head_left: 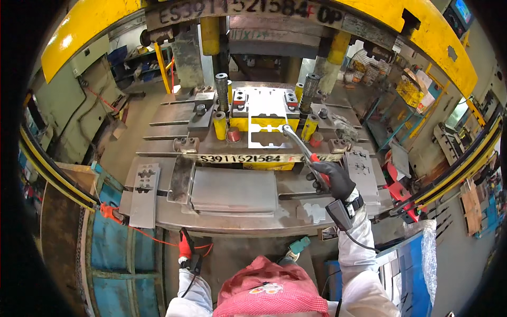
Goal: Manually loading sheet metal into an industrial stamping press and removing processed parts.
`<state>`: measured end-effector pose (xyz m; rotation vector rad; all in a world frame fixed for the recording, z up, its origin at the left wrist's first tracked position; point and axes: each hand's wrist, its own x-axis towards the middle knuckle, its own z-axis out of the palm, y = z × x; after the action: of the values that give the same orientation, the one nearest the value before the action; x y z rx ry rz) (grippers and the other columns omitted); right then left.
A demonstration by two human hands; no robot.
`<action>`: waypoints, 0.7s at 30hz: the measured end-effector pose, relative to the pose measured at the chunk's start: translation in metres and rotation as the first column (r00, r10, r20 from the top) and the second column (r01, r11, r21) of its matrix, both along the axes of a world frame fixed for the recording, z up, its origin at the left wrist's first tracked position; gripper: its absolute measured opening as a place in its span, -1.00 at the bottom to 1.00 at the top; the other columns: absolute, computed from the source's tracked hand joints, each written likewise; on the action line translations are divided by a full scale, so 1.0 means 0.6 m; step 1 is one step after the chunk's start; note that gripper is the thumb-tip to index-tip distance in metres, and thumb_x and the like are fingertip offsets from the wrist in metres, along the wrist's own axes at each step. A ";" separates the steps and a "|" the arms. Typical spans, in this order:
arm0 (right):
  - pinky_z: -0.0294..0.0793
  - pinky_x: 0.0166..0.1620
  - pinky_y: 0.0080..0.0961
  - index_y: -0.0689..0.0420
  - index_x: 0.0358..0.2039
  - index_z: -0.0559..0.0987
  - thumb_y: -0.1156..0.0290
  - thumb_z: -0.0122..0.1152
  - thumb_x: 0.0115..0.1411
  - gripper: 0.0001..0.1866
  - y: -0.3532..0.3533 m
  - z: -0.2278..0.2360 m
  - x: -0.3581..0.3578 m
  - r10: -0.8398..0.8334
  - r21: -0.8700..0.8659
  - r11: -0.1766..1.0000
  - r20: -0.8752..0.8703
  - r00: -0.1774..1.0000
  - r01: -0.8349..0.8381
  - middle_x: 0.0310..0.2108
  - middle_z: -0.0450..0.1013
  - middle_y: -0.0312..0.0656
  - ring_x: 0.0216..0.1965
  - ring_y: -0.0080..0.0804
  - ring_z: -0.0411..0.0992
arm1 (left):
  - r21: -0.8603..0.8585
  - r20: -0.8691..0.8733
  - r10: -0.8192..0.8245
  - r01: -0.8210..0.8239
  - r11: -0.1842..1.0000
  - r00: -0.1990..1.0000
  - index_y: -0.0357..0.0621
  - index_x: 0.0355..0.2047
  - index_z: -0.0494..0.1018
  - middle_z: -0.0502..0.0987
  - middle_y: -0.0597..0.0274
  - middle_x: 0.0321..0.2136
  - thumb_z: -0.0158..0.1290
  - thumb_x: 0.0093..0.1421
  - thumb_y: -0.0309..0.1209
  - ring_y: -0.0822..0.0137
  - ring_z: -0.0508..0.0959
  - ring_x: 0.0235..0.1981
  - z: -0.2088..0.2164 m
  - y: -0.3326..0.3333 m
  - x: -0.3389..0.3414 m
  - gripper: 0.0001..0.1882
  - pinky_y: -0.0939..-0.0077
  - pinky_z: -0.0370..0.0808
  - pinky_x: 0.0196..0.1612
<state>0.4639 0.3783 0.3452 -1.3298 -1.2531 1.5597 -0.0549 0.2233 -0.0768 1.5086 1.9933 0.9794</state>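
Observation:
My right hand, in a black glove, is closed around the red handles of long-nosed metal pliers. The pliers' tip is at the right edge of a shiny sheet-metal strip with shaped cutouts, which lies over the yellow-sided press die. Whether the jaws grip the strip is too small to tell. Low at the left, my left hand, in a red and black glove, is by the front edge of the press bed. Its fingers look stretched forward, with nothing visible in them.
A stack of flat sheets lies on the bed's front. Cut plates are piled at left and right. Guide posts flank the die beneath the yellow press frame. A red cord hangs near my left hand.

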 end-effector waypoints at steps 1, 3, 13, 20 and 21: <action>0.28 -0.46 -0.65 0.20 -0.28 0.48 0.16 -0.01 0.14 -0.65 0.003 0.000 -0.001 0.025 0.072 0.997 0.036 0.999 -0.027 -0.48 0.38 -0.32 -0.55 -0.62 0.29 | 0.000 0.226 0.007 -0.008 1.000 0.974 0.02 0.23 -0.16 0.09 0.06 0.16 -0.03 0.10 -0.32 0.13 0.15 0.15 -0.007 -0.004 -0.007 -0.25 0.22 0.11 0.15; 0.29 -0.46 -0.66 0.20 -0.26 0.48 0.16 -0.01 0.14 -0.65 0.002 -0.019 0.024 -0.017 0.200 0.980 0.150 0.989 -0.014 -0.46 0.39 -0.30 -0.54 -0.62 0.29 | 0.069 0.697 0.162 -0.290 0.955 0.698 0.09 0.24 -0.24 0.07 0.12 0.17 -0.05 0.12 -0.24 0.14 0.15 0.14 0.092 0.050 0.101 -0.23 0.17 0.13 0.11; 0.31 -0.51 -0.64 0.14 -0.35 0.43 0.08 0.00 0.14 -0.66 -0.006 0.006 0.003 -0.023 -0.002 1.000 0.068 0.997 0.023 -0.50 0.40 -0.27 -0.59 -0.61 0.29 | -0.256 0.784 0.464 -0.467 0.846 0.412 0.15 0.23 -0.11 -0.10 0.16 0.22 -0.09 0.05 0.13 0.13 0.04 0.18 0.100 0.105 0.051 -0.19 0.13 0.24 0.03; 0.32 -0.51 -0.64 0.15 -0.27 0.42 0.10 -0.02 0.14 -0.65 -0.006 0.006 0.004 -0.028 -0.002 1.000 0.071 0.997 0.028 -0.50 0.40 -0.27 -0.58 -0.60 0.29 | -0.280 0.774 0.494 -0.485 0.828 0.397 0.04 0.24 -0.20 -0.01 0.12 0.18 0.01 -0.08 0.22 0.14 0.16 0.11 0.101 0.106 0.056 0.02 0.16 0.28 0.00; 0.32 -0.51 -0.64 0.15 -0.25 0.42 0.11 -0.02 0.15 -0.64 -0.006 0.006 0.003 -0.030 -0.017 0.999 0.069 0.997 0.031 -0.50 0.40 -0.27 -0.58 -0.60 0.30 | -0.296 0.755 0.518 -0.495 0.817 0.403 0.02 0.24 -0.21 0.01 0.11 0.17 0.01 -0.08 0.22 0.14 0.17 0.10 0.107 0.108 0.060 0.03 0.16 0.28 0.00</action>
<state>0.4659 0.3744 0.3488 -1.4184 -1.2575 1.5191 -0.0191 0.2880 -0.0126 0.1882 1.6871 1.5207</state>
